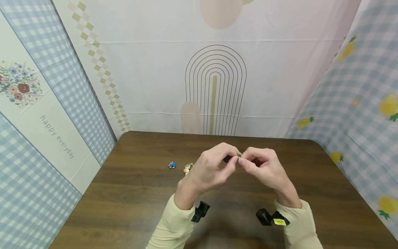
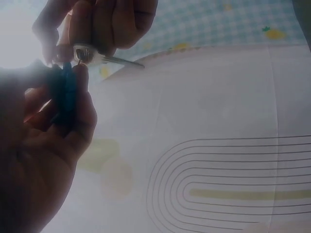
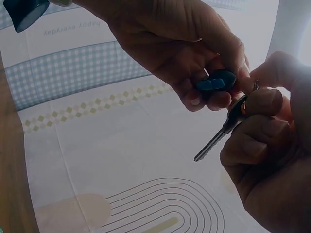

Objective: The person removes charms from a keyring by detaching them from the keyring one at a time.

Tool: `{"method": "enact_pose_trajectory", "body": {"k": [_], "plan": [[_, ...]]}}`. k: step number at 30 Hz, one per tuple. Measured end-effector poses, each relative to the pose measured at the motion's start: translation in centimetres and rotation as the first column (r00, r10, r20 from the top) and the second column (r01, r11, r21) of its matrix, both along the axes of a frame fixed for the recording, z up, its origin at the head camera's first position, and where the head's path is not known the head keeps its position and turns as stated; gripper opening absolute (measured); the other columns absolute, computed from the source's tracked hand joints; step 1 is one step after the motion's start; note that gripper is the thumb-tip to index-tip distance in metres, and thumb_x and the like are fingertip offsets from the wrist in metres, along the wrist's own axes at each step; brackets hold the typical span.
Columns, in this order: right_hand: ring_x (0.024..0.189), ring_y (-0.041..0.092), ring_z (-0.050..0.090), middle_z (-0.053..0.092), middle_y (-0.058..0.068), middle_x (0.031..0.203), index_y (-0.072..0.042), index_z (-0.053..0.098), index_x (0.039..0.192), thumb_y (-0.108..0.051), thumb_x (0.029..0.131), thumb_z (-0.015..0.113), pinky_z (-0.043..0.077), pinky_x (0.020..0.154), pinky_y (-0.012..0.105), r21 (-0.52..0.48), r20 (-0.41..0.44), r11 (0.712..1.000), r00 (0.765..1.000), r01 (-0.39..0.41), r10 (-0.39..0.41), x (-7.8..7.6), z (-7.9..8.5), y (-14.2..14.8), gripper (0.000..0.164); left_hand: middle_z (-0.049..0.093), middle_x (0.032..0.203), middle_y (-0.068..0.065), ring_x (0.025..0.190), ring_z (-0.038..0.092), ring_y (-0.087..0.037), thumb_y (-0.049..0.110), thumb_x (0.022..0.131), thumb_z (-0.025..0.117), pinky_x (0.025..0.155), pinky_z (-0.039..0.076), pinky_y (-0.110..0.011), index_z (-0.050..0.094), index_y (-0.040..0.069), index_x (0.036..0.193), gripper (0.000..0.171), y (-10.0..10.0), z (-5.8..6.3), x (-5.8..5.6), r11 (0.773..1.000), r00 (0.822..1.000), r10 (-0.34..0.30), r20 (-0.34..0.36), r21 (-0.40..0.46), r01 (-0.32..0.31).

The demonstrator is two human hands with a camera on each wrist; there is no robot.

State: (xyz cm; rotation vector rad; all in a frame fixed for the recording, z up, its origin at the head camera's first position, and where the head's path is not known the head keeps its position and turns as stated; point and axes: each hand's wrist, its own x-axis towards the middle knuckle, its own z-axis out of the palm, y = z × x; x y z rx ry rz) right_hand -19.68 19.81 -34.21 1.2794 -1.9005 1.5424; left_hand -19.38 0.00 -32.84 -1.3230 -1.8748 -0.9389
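Above the table my two hands meet, fingertips almost together. My left hand (image 1: 214, 166) holds a small blue figure-like piece (image 3: 214, 83), which looks teal in the left wrist view. In my right hand (image 1: 265, 167) a metal key (image 3: 212, 141) is pinched near its head, its toothed blade pointing out past the fingers. A thin metal ring (image 3: 256, 84) shows between the fingertips of both hands. The fingers hide much of it, and I cannot tell whether it links the key to the blue piece.
On the brown wooden table (image 1: 130, 193) lies a small blue figure charm (image 1: 172, 165), left of my hands. Beside it a pastel charm with a gold-coloured chain (image 1: 188, 168) is partly hidden by my left hand. Patterned cloths hang behind the table and along both sides.
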Motion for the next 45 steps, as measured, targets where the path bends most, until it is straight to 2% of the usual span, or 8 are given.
{"method": "enact_pose_trajectory", "body": {"k": [6, 10, 14, 18, 22, 28, 34, 45], "plan": [[0.051, 0.006, 0.038, 0.050, 0.000, 0.067, -0.004, 0.064, 0.080, 0.015, 0.084, 0.062, 0.027, 0.039, 0.020, -0.085, -0.067, 0.991, 0.993, -0.101, 0.096, -0.9, -0.3, 0.0, 0.019, 0.066, 0.094, -0.004, 0.083, 0.061, -0.007, -0.002, 0.091, 0.057, 0.077, 0.049, -0.013, 0.062, 0.004, 0.093, 0.009, 0.3, -0.1, -0.3, 0.999, 1.000, -0.009, 0.024, 0.035, 0.008], [0.050, 0.006, 0.039, 0.049, 0.000, 0.065, -0.004, 0.064, 0.081, 0.016, 0.084, 0.061, 0.028, 0.039, 0.019, -0.094, -0.066, 0.990, 0.992, -0.109, 0.103, -1.1, -0.3, 0.0, 0.020, 0.066, 0.094, -0.003, 0.081, 0.059, -0.006, -0.002, 0.091, 0.057, 0.076, 0.049, -0.013, 0.063, 0.005, 0.095, 0.009, 0.4, -0.1, -0.5, 0.999, 0.999, -0.009, 0.048, 0.050, 0.007], [0.047, 0.005, 0.039, 0.047, -0.001, 0.060, -0.007, 0.063, 0.079, 0.018, 0.083, 0.060, 0.029, 0.038, 0.018, -0.049, -0.015, 0.998, 0.999, -0.041, 0.040, -0.8, 0.0, 0.2, 0.025, 0.065, 0.092, -0.002, 0.081, 0.059, -0.006, -0.002, 0.091, 0.057, 0.076, 0.049, -0.013, 0.063, 0.005, 0.095, 0.010, 0.5, -0.1, -0.6, 0.999, 0.999, -0.002, 0.045, 0.047, 0.000], [0.046, 0.006, 0.039, 0.046, -0.003, 0.058, -0.011, 0.063, 0.079, 0.016, 0.085, 0.060, 0.030, 0.039, 0.019, 0.058, 0.059, 0.996, 0.995, 0.074, -0.078, 0.0, 0.6, 0.3, 0.028, 0.064, 0.093, -0.003, 0.085, 0.060, -0.007, -0.002, 0.091, 0.057, 0.080, 0.049, -0.012, 0.062, 0.005, 0.092, 0.009, 0.5, 0.0, -0.6, 1.000, 1.000, 0.019, 0.017, 0.021, -0.019], [0.047, 0.007, 0.038, 0.049, -0.003, 0.060, -0.009, 0.065, 0.082, 0.016, 0.085, 0.060, 0.031, 0.039, 0.019, 0.092, 0.080, 0.991, 0.991, 0.100, -0.107, 0.5, 0.9, 0.3, 0.026, 0.063, 0.095, -0.003, 0.088, 0.061, -0.009, -0.001, 0.092, 0.057, 0.082, 0.049, -0.012, 0.060, 0.005, 0.091, 0.007, 0.4, 0.1, -0.5, 0.999, 0.999, 0.038, -0.014, 0.007, -0.038], [0.047, 0.004, 0.042, 0.051, -0.002, 0.060, -0.008, 0.066, 0.086, 0.020, 0.082, 0.060, 0.031, 0.038, 0.017, 0.013, 0.007, 0.999, 0.999, 0.033, -0.033, 0.2, 0.6, 0.3, 0.029, 0.064, 0.098, -0.004, 0.089, 0.062, -0.009, 0.002, 0.094, 0.055, 0.082, 0.049, -0.012, 0.061, 0.005, 0.091, 0.007, 0.3, 0.3, -0.4, 0.999, 0.999, 0.046, -0.025, 0.019, -0.045], [0.043, 0.004, 0.044, 0.054, 0.003, 0.057, -0.002, 0.065, 0.086, 0.021, 0.081, 0.059, 0.036, 0.037, 0.015, -0.074, -0.015, 0.995, 0.998, -0.067, 0.066, -0.1, 0.3, 0.2, 0.025, 0.060, 0.093, -0.001, 0.085, 0.058, -0.007, 0.004, 0.095, 0.053, 0.079, 0.048, -0.011, 0.059, 0.006, 0.091, 0.008, 0.2, 0.3, -0.3, 0.999, 0.999, 0.039, 0.015, 0.025, -0.039], [0.042, 0.007, 0.048, 0.056, 0.005, 0.059, 0.000, 0.064, 0.085, 0.016, 0.085, 0.060, 0.040, 0.038, 0.015, -0.118, -0.067, 0.987, 0.992, -0.112, 0.105, -0.3, 0.2, -0.1, 0.016, 0.057, 0.083, 0.001, 0.075, 0.052, -0.005, 0.002, 0.094, 0.055, 0.071, 0.044, -0.010, 0.058, 0.008, 0.087, 0.010, 0.0, 0.1, -0.5, 0.998, 0.996, 0.055, 0.074, 0.000, -0.055]]}}
